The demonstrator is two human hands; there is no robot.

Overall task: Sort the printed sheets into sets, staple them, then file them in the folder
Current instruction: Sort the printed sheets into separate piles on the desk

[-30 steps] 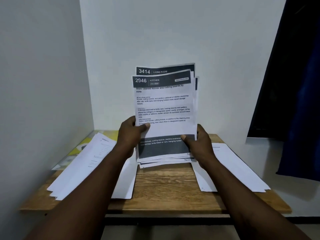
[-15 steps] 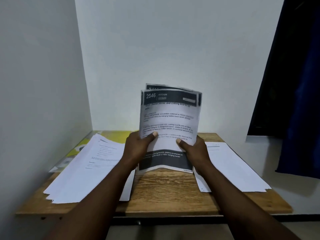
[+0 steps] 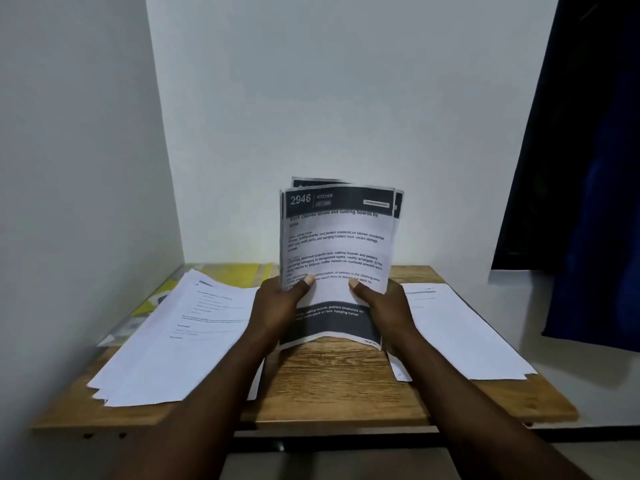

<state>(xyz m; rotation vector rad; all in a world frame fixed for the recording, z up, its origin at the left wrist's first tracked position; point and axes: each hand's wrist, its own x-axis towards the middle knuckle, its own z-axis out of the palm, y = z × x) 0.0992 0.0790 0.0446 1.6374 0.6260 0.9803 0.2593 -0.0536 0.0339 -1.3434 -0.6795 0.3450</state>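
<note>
I hold a set of printed sheets [image 3: 337, 244] upright over the middle of the wooden table [image 3: 339, 386], its bottom edge on the wood. The front sheet has a dark header reading "2946 KITCHEN". My left hand [image 3: 277, 306] grips the set's left edge with the thumb on the front. My right hand [image 3: 381, 306] grips the right edge the same way. A fanned pile of white sheets [image 3: 180, 341] lies on the table's left. Another white pile [image 3: 460, 334] lies on the right. A yellow folder [image 3: 235, 275] lies at the back left, partly under the left pile.
White walls close in at the left and behind the table. A dark blue curtain [image 3: 595, 188] hangs at the right beside a white ledge [image 3: 519, 282]. No stapler is in view.
The set has come down from a raised position until its bottom edge meets the table. The offset sheets have squared up behind the front one. Both hands keep their grip.
</note>
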